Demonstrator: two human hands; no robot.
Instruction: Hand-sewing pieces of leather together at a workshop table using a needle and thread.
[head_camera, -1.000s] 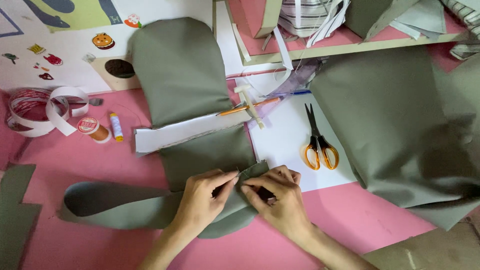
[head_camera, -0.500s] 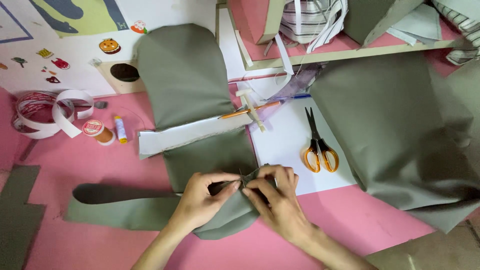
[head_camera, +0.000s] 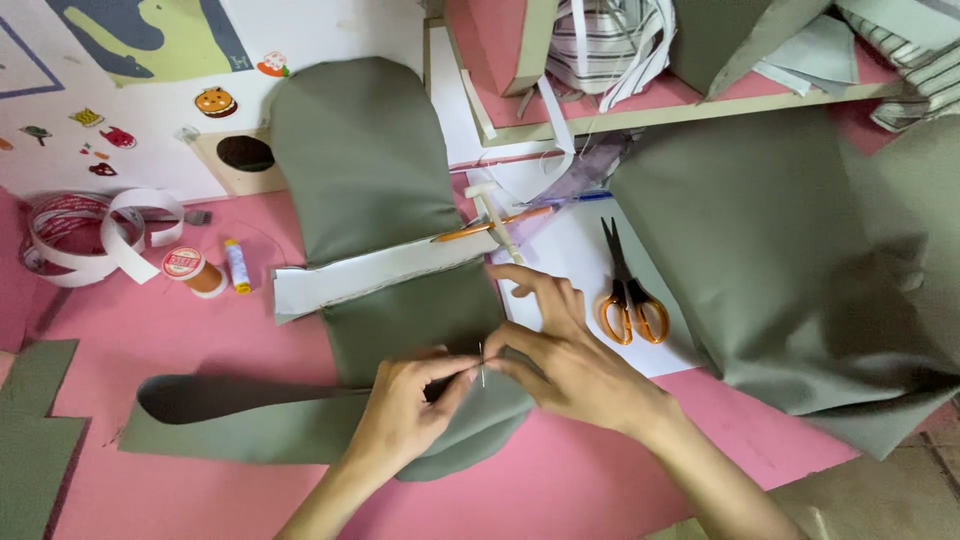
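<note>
While both hands meet over the olive-green fabric piece (head_camera: 400, 320) near the front edge of the pink tabletop (head_camera: 180, 330), the left hand (head_camera: 405, 415) pinches the cloth between thumb and fingers, and the right hand (head_camera: 570, 365) closes thumb and forefinger on a thin pin (head_camera: 482, 362) standing upright. Orange-handled scissors (head_camera: 628, 295) lie just right of them on white paper (head_camera: 570, 250), with a thread spool (head_camera: 192, 270) well to the left.

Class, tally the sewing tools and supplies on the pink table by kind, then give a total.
Orange-handled scissors: 1
Thread spools: 2, one orange, one small yellow
White tape roll: 1
Pin, pinched between left hand and right hand: 1
Total: 5
</note>
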